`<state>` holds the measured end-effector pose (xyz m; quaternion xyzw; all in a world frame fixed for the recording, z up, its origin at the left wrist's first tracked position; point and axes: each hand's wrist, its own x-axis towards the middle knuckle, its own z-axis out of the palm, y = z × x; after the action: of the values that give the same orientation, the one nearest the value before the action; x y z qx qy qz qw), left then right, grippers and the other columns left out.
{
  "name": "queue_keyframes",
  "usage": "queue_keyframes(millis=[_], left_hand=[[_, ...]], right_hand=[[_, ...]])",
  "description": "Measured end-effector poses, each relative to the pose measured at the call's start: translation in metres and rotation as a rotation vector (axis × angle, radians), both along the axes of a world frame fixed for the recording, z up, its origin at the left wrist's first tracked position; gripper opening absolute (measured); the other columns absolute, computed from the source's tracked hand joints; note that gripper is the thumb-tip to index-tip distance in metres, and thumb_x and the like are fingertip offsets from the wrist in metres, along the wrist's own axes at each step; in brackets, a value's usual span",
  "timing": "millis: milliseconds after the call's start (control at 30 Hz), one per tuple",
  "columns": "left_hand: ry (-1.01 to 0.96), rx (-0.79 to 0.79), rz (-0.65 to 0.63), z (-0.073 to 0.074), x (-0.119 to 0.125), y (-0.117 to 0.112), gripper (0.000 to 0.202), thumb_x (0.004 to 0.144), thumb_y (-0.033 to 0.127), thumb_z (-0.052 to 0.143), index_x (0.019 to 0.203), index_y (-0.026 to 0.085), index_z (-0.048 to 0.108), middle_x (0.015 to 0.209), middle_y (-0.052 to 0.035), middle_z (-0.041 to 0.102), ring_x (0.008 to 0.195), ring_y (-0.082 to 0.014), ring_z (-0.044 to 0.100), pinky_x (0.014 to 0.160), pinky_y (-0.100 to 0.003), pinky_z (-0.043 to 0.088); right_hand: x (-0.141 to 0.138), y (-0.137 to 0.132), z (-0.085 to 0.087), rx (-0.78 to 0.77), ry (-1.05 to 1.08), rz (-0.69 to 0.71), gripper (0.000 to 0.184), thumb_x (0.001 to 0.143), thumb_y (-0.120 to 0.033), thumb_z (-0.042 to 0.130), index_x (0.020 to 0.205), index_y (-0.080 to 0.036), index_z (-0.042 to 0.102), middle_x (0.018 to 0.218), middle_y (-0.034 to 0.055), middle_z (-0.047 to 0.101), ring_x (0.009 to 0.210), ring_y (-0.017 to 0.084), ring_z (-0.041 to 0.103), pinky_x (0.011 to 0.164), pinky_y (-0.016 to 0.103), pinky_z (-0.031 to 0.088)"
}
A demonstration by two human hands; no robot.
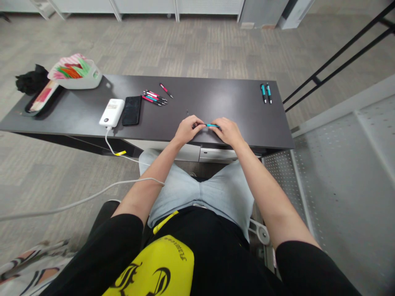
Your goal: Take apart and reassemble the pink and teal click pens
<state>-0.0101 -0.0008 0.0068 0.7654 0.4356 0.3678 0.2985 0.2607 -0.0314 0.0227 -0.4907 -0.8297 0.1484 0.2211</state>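
Observation:
A blue pen (211, 125) with a dark end lies level between my two hands, just above the front part of the dark tabletop. Its dark end is pinched in the fingers of my left hand (189, 128). My right hand (228, 130) has its fingers closed on the blue barrel, covering the far end. Beyond my left hand, a tiny dark piece (187, 112) rests on the table, too small to name. Two blue and black pens (266, 93) lie side by side near the right edge.
Several red and blue pens (153, 98) are bunched left of centre, near a single red pen (166, 90). A black phone (131, 111) sits beside a white power bank (112, 113) with a cable. Farther left stand a white basket (89, 80) and a dark tray (45, 100).

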Motion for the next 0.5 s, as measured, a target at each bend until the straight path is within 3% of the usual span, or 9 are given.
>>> queue_keyframes(millis=[100, 200, 367, 433, 500], left_hand=[[-0.009, -0.001, -0.001, 0.001, 0.003, -0.001, 0.015, 0.105, 0.025, 0.094, 0.094, 0.029, 0.085, 0.099, -0.0044, 0.084, 0.093, -0.0265, 0.075, 0.094, -0.043, 0.064], [-0.065, -0.016, 0.052, 0.001, 0.004, 0.0, 0.012, 0.103, 0.028, 0.097, 0.105, 0.028, 0.085, 0.109, -0.0052, 0.086, 0.098, -0.0261, 0.078, 0.095, -0.041, 0.066], [-0.124, -0.022, 0.425, -0.002, -0.013, 0.016, 0.039, 0.103, 0.02, 0.097, 0.138, 0.026, 0.08, 0.13, -0.0089, 0.083, 0.102, -0.0253, 0.078, 0.103, -0.041, 0.067], [-0.026, -0.038, 0.534, -0.001, -0.022, 0.027, 0.047, 0.098, 0.015, 0.1, 0.139, 0.026, 0.08, 0.132, -0.0092, 0.082, 0.102, -0.0267, 0.078, 0.111, -0.046, 0.066], [0.078, -0.061, 0.548, 0.001, -0.029, 0.038, 0.04, 0.098, 0.015, 0.102, 0.131, 0.027, 0.083, 0.128, -0.0087, 0.083, 0.104, -0.0293, 0.079, 0.117, -0.051, 0.064]], right_hand=[[-0.001, 0.0, 0.0, -0.007, -0.008, -0.018, 0.03, 0.131, -0.052, 0.066, 0.12, -0.03, 0.083, 0.128, 0.0158, 0.093, 0.119, 0.041, 0.077, 0.104, 0.053, 0.064], [-0.002, 0.001, -0.003, 0.008, -0.01, -0.062, 0.026, 0.129, -0.047, 0.066, 0.123, -0.029, 0.083, 0.127, 0.0173, 0.092, 0.12, 0.041, 0.078, 0.106, 0.053, 0.064], [-0.001, 0.004, -0.008, 0.045, 0.046, -0.105, 0.027, 0.128, -0.045, 0.062, 0.131, -0.027, 0.083, 0.133, 0.0204, 0.091, 0.123, 0.044, 0.078, 0.108, 0.057, 0.065], [0.0, 0.005, -0.01, 0.052, 0.067, -0.108, 0.028, 0.127, -0.045, 0.061, 0.13, -0.028, 0.083, 0.133, 0.0202, 0.091, 0.122, 0.044, 0.077, 0.106, 0.057, 0.065], [0.0, 0.006, -0.011, 0.054, 0.073, -0.109, 0.027, 0.126, -0.045, 0.062, 0.129, -0.028, 0.083, 0.133, 0.02, 0.091, 0.123, 0.044, 0.077, 0.106, 0.058, 0.066]])
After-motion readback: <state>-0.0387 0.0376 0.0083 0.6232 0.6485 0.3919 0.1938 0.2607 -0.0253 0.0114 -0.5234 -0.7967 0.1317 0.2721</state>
